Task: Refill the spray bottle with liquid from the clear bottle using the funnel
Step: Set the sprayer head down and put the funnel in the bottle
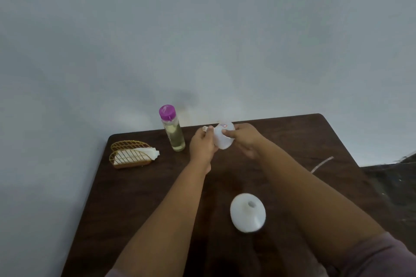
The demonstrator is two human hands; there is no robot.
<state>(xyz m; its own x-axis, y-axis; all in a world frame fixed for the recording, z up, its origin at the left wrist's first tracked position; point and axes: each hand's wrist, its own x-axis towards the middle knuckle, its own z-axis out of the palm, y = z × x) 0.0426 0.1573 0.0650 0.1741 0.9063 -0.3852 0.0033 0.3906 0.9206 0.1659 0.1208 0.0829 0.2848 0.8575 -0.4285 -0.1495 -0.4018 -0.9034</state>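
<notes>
Both hands grip the white spray bottle [222, 136] above the table [139, 186], left hand [202, 145] fingers at its top, right hand [244, 139] around its body.

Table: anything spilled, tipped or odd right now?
No spill shows. The funnel sits wide mouth down, spout up. A thin tube lies loose at the table's right edge. The clear bottle stands capped.
</notes>
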